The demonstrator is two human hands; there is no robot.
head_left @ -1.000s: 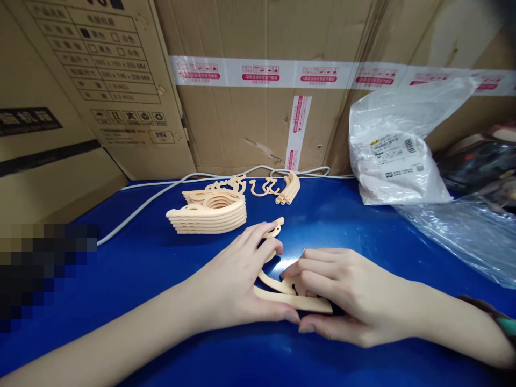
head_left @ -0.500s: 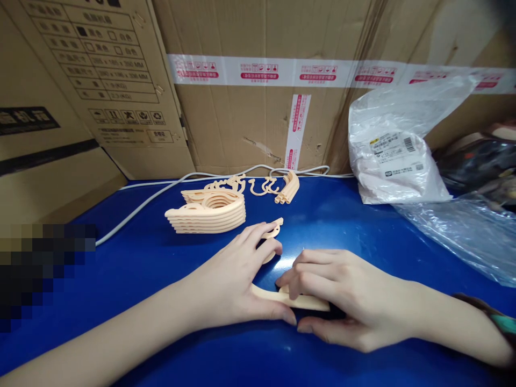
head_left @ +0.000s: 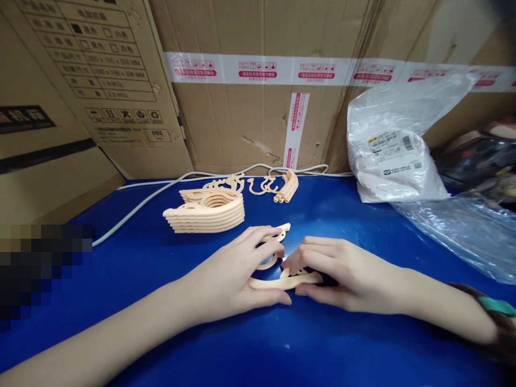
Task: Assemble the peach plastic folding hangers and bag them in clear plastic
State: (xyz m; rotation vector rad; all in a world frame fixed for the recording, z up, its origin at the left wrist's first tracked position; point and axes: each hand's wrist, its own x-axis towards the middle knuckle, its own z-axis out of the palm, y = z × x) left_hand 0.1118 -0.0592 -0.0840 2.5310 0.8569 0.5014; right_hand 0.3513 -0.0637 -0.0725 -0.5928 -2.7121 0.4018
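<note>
Both hands are on a peach-coloured plastic clothes hanger (head_left: 294, 282) at the middle of the blue table. My left hand (head_left: 231, 269) is closed round its left side, thumb along the near bar, fingers over the far part. Part of the hanger is hidden beneath these fingers. Around the right end of the near bar, my right hand (head_left: 342, 271) grips with thumb in front and fingers behind. Beyond my left hand sits a neat stack of matching hanger bodies (head_left: 207, 221). Loose hooks (head_left: 231, 184) and a small pile of curved pieces (head_left: 287, 188) lie behind.
A white cable (head_left: 141, 215) runs along the back of the blue table (head_left: 258, 355). Cardboard boxes (head_left: 250, 118) wall off the back and left. At the right stand a labelled plastic bag (head_left: 397, 161) and a flat clear plastic sheet (head_left: 459, 231).
My right hand has shifted slightly away from me, its fingers drawing up to the hanger's near bar. The bar's right end has tilted up and turned a little. My left hand keeps its hold.
</note>
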